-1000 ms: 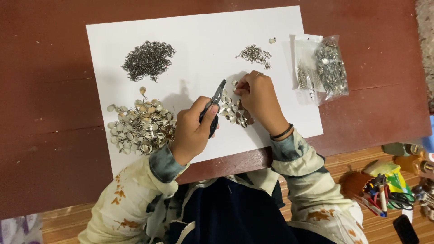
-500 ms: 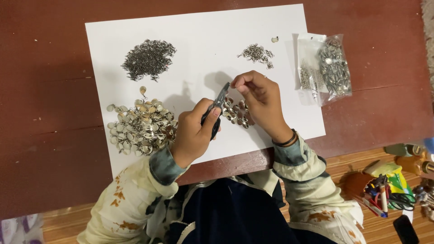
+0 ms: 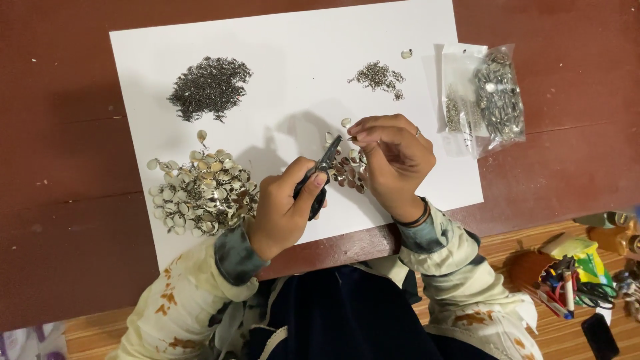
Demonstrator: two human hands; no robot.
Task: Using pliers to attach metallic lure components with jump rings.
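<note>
1. Your right fingers (image 3: 363, 133) were pinched together on a tiny piece, too small to tell whether it was a shell or a ring, held just above the white sheet.
2. Your left hand (image 3: 283, 207) was clenched around the dark handles of the small pliers (image 3: 320, 175), whose metal nose pointed up and to the right, its tip just beside the pinched piece.
3. The long axis of the pliers ran diagonally from your left palm toward your right fingertips, so the piece lay straight off the nose of the tool; whether tip and piece were touching I cannot tell.
4. Your right hand (image 3: 393, 163) was the one on the piece; your left reached it only through the pliers.
5. Beneath and between both hands lay a small cluster of shells (image 3: 347, 170) on the white sheet (image 3: 293, 73), partly hidden by your right hand.
6. To your left sat the large heap of pale shells (image 3: 200, 193), close by your left wrist.
7. Further off on the sheet were a dark pile of metal rings (image 3: 210, 87) at the upper left and a smaller pile of rings (image 3: 379, 77) above your right hand.
8. Two clear plastic bags of metal parts (image 3: 483, 100) lay at the sheet's right edge, partly on the dark red surface (image 3: 573, 160).
</note>
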